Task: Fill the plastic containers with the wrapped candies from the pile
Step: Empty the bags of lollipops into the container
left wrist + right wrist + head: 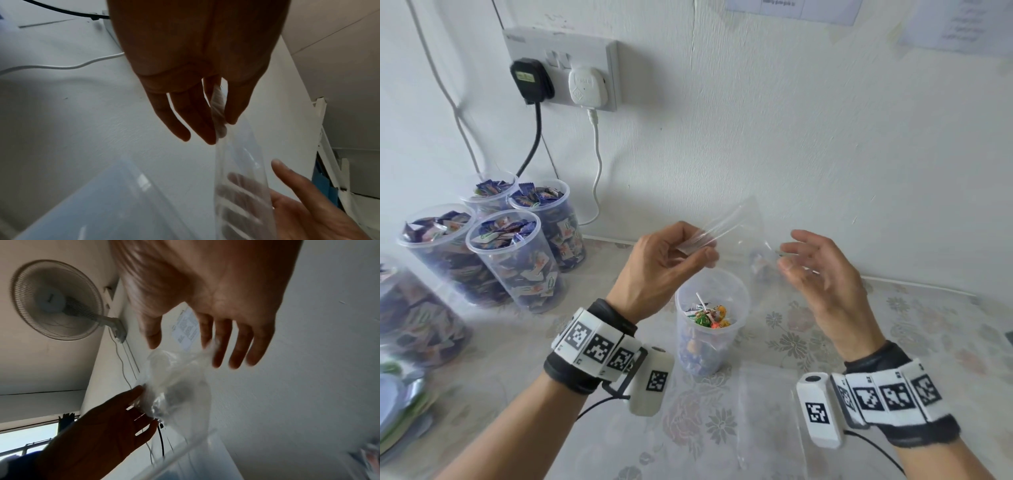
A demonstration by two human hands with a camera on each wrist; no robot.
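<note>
A clear plastic container [738, 294] stands on the table between my wrists, partly filled with wrapped lollipops and candies [710, 317]. Above it my left hand [697, 245] pinches the edge of a clear plastic bag [739, 226] between thumb and fingers. In the left wrist view the bag [236, 162] hangs down from that hand [220, 123]. My right hand [796, 250] is beside the bag with fingers spread and thumb apart. In the right wrist view the bag [174, 378] brushes this hand's [179, 344] fingertips, without a grip. The picture is blurred.
Several clear containers [517, 260] packed with purple wrapped candies stand at the left against the wall. A wall socket [561, 68] with two plugs and hanging cables is behind them. A flat clear bag [767, 411] lies near my right wrist. Stacked packets [400, 411] sit at the left edge.
</note>
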